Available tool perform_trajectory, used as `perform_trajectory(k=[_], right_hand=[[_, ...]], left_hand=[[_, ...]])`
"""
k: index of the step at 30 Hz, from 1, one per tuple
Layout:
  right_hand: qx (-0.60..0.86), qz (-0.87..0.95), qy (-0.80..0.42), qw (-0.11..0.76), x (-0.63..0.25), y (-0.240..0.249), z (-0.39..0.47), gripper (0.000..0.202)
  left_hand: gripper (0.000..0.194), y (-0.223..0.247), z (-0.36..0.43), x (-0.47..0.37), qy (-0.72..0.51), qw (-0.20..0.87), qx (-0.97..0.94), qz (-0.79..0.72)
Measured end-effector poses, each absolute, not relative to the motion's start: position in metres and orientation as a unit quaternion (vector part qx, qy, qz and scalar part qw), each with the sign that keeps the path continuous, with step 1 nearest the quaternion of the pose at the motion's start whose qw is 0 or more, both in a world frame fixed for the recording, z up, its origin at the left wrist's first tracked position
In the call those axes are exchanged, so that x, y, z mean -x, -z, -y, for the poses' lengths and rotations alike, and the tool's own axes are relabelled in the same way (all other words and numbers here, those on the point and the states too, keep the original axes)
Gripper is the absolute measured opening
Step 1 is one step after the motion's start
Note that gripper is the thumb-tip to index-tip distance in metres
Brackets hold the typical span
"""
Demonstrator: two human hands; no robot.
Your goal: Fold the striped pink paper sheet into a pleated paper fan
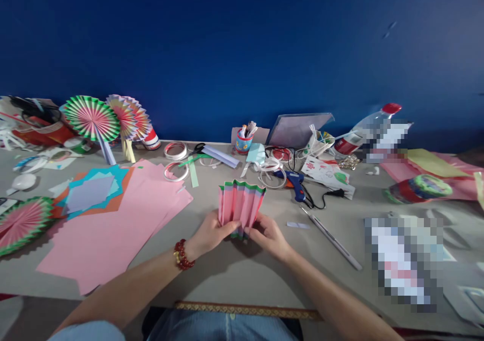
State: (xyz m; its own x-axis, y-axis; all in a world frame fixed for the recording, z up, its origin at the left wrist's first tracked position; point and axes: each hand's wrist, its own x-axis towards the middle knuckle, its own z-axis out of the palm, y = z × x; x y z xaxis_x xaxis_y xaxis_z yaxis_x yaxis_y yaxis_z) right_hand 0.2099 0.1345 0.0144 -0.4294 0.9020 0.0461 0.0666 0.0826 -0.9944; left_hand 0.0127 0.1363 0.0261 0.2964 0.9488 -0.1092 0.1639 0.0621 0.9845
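A pleated pink paper [242,202] with green edges stands upright between my hands, its folds partly spread at the top. My left hand [212,234], with a red bead bracelet [184,255] on the wrist, grips the lower left of the paper, thumb across the front. At the lower right, my right hand [271,236] pinches the same paper, its thumb near the left one. The fingers behind the paper are hidden. A small white strip [298,225] and a silver pen-like tool [333,239] lie to the right of my right hand.
Pink sheets [109,230] and blue and orange papers [94,190] lie at left. Round paper fans [93,119] stand behind them. A blue glue gun [297,184], tape rolls [176,151], a pen cup [244,142] and a plastic bottle [363,129] are toward the back.
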Motion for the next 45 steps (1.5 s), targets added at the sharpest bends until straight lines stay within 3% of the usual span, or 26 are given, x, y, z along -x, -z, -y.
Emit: perform_trajectory(k=[10, 29, 45], right_hand=[[0.423, 0.618, -0.541, 0.383, -0.209, -0.008, -0.135, 0.034], [0.399, 0.704, -0.472, 0.349, -0.212, -0.005, -0.135, 0.016], [0.401, 0.696, -0.436, 0.406, -0.210, -0.009, -0.134, 0.018]], left_hand=[[0.024, -0.025, -0.135, -0.011, -0.361, 0.523, -0.591, -0.497], [0.029, -0.023, -0.133, -0.012, -0.334, 0.529, -0.642, -0.442], [0.035, -0.015, -0.135, -0.014, -0.352, 0.527, -0.628, -0.452]])
